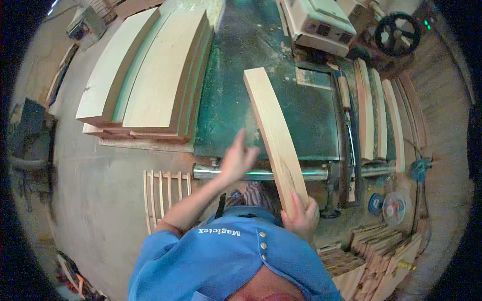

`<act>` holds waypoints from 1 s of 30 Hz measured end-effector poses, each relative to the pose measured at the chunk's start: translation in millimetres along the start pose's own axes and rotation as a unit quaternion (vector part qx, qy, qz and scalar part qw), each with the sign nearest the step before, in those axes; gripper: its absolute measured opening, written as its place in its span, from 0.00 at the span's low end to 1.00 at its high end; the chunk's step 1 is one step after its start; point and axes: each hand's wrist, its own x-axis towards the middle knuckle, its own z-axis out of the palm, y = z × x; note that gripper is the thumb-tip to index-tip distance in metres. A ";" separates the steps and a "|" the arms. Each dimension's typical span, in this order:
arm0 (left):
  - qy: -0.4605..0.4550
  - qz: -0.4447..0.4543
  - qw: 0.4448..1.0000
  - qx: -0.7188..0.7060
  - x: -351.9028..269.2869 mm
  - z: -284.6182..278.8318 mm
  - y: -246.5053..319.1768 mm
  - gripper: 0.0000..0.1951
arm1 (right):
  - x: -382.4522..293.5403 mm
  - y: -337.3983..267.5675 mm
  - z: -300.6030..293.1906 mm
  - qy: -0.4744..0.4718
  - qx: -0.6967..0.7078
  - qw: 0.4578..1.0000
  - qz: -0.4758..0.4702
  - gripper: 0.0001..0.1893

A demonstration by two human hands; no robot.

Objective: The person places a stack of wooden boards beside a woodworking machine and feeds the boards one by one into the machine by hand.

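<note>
My right hand [301, 216] grips the near end of a slightly curved, pale wooden plank [280, 135], with the thumb on its upper face. The plank slants away from me over the green metal table [233, 98] of a woodworking machine; whether it touches the table I cannot tell. My left hand [239, 160] hangs empty near the table's front edge, left of the plank. It is blurred by motion, its index finger stretched forward and the thumb apart. Below it runs a shiny metal bar [260, 174] along the front edge.
Stacked curved boards [158, 75] stand at the left of the machine table. Narrow curved pieces [365, 113] lie on the right beyond a long-handled tool [344, 94]. A machine housing [320, 30] and a handwheel [397, 34] are behind. Low right are piled wood pieces [380, 252] and a fan [394, 209].
</note>
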 end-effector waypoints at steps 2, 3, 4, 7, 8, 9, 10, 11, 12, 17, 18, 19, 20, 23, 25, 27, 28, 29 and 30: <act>-0.062 0.037 0.997 -0.011 -20.3 43.8 6.8 0.40 | -24.6 0.2 0.4 0.011 0.024 1.000 0.016 0.33; -0.020 0.129 0.991 -0.026 -24.2 66.7 -1.2 0.45 | -31.1 -0.2 0.7 0.024 0.042 0.998 0.029 0.33; -0.029 0.134 0.990 -0.025 -20.6 75.3 2.5 0.45 | -33.1 1.2 1.6 0.029 0.041 0.998 0.037 0.33; -0.106 0.110 0.988 -0.013 5.5 95.0 18.4 0.46 | -27.7 10.2 6.9 0.107 0.063 0.990 0.064 0.32; -0.123 0.116 0.986 -0.013 20.2 103.3 27.1 0.45 | -19.4 17.4 6.4 0.117 0.029 0.990 0.078 0.31; -0.142 0.123 0.982 -0.010 37.2 111.7 35.4 0.44 | -7.9 20.8 5.9 0.129 -0.004 0.987 0.094 0.30; -0.147 0.129 0.981 -0.008 56.3 121.1 39.3 0.44 | 8.4 15.8 -3.9 0.140 -0.028 0.983 0.113 0.27; -0.156 0.128 0.979 -0.013 75.6 131.7 44.1 0.42 | 22.8 18.4 -6.8 0.146 -0.030 0.982 0.117 0.27; -0.164 0.126 0.978 -0.016 90.0 139.6 48.5 0.41 | 35.9 25.1 -7.3 0.178 -0.072 0.978 0.087 0.26; -0.192 0.091 0.977 0.026 128.7 167.0 71.7 0.36 | 56.8 55.1 1.4 0.164 -0.090 0.982 0.026 0.24; -0.175 0.104 0.979 0.029 128.0 169.7 71.5 0.36 | 56.1 54.9 -2.3 0.163 -0.107 0.981 0.008 0.22; -0.157 0.116 0.980 0.031 128.3 171.8 70.7 0.35 | 57.4 59.1 0.9 0.166 -0.106 0.980 0.010 0.22; -0.158 0.122 0.980 0.021 130.5 173.3 70.0 0.34 | 59.8 65.9 5.7 0.176 -0.109 0.978 0.001 0.21; -0.181 0.099 0.978 0.024 147.6 175.2 87.3 0.36 | 79.0 82.9 5.7 0.189 -0.119 0.975 -0.011 0.18; -0.160 0.119 0.979 0.053 170.2 176.6 86.8 0.38 | 101.1 85.8 -0.7 0.164 -0.107 0.981 -0.014 0.17; -0.176 0.116 0.976 0.062 184.7 172.5 83.9 0.39 | 112.7 90.6 6.9 0.178 -0.093 0.979 -0.018 0.17; -0.166 0.130 0.975 0.076 190.4 171.4 85.1 0.39 | 118.9 90.0 7.1 0.175 -0.068 0.982 -0.004 0.17; -0.165 0.127 0.975 0.080 198.4 170.5 87.6 0.39 | 125.9 90.2 7.1 0.172 -0.041 0.984 0.010 0.17; -0.189 0.109 0.973 0.070 203.9 167.2 94.9 0.39 | 132.2 92.0 8.0 0.169 -0.036 0.985 0.015 0.18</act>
